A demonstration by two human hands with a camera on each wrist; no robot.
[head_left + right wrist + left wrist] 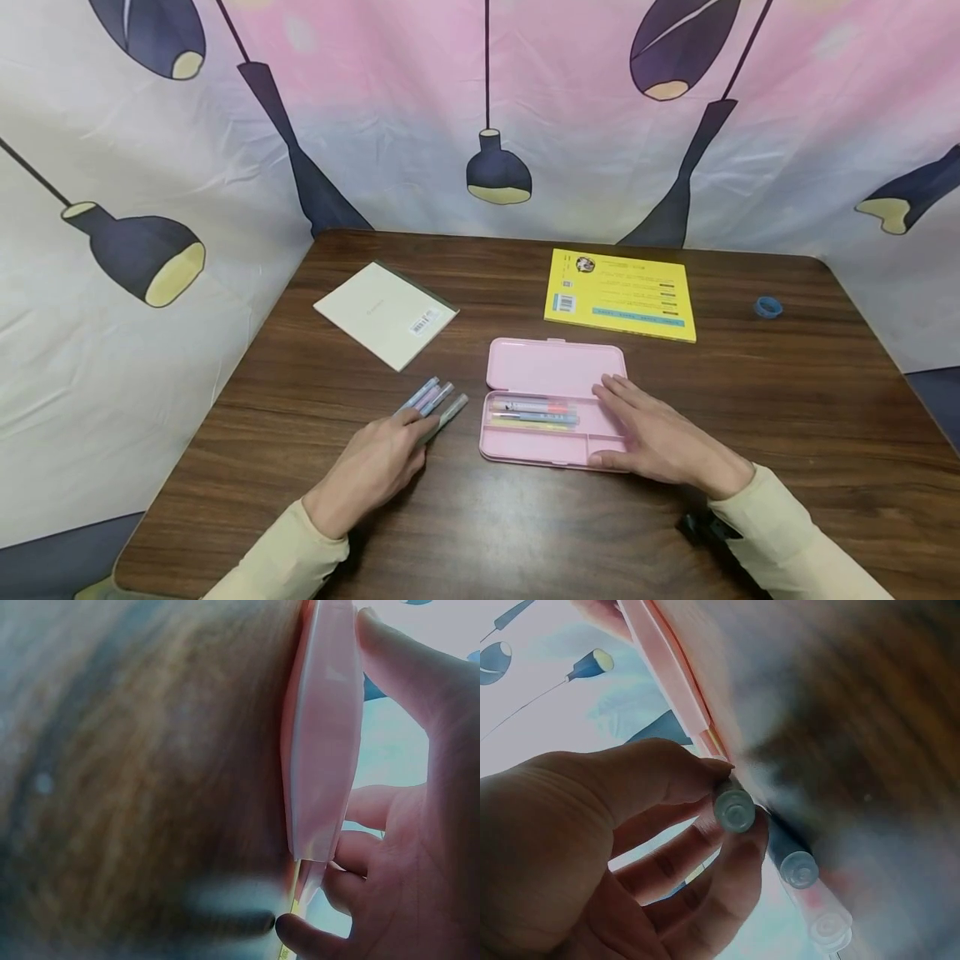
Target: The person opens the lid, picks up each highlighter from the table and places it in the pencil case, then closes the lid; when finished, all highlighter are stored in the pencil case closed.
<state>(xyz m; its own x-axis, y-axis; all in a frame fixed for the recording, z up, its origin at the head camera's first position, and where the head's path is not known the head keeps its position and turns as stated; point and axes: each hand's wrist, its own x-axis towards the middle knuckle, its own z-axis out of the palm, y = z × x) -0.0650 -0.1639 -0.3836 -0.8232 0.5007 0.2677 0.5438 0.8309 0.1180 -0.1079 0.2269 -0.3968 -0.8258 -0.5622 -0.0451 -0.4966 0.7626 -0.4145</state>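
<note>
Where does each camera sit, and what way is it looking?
Head: worn on the head, looking forward and down at the table and open case; left hand, right hand and sleeves show.
Left wrist: worn on that wrist, looking at the left hand pinching a pen, with two more pens beside it.
Right wrist: worn on that wrist, looking past the right hand at the case's side.
Shared: head and right wrist views both show the right hand at the case.

Pale-cream long slvs [279, 546], plain cuffs [750, 492]; blk gadget [703, 529] nr R wrist
</note>
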